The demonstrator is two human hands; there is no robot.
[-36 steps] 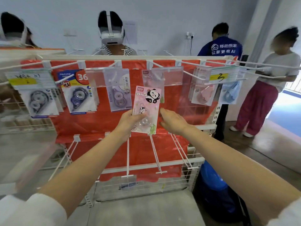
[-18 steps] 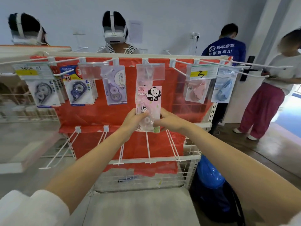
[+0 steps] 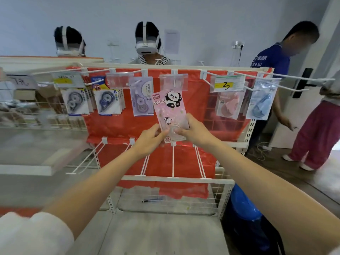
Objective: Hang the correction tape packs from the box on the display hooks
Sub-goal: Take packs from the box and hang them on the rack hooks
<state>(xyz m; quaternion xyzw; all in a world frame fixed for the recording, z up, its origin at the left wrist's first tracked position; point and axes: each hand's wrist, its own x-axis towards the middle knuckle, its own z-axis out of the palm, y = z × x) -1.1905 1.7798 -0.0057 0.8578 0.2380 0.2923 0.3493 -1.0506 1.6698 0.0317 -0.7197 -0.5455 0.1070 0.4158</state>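
The setup was a white wire display rack (image 3: 184,180) backed with red sheeting (image 3: 195,111), standing in a pale-walled room with a grey floor. Right in the middle of it, the pink panda correction tape pack (image 3: 170,112) was held up in front of the sheeting, its top edge just under the clear label holder (image 3: 173,82) of the centre hook. I couldn't tell whether the hang hole was actually on the hook yet. Compared with half a second before, the pack had tipped a bit, top leaning left, and sat slightly higher against the holder.

The left hand (image 3: 150,139) pinched the pack's lower left edge between thumb and curled fingers. The right hand (image 3: 195,130) gripped the lower right side, thumb across the front over the tape blister, fingers tucked behind. A second earlier that right hand was only reaching in beside the card, so it had closed on since.

Working outward: a lilac tape pack (image 3: 141,97) hung just left, then a blue one (image 3: 108,101) and a dark grey one (image 3: 75,102). To the right, a pink pack (image 3: 229,105) hung under a yellow tag marked 3 (image 3: 227,85), with a light blue pack (image 3: 261,102) beyond it. The bare lower hooks (image 3: 173,159) stuck out below the hands. Behind the rack stood two people in white headsets (image 3: 146,47); at right, a person in a blue shirt (image 3: 270,65) and another in magenta trousers (image 3: 316,133).
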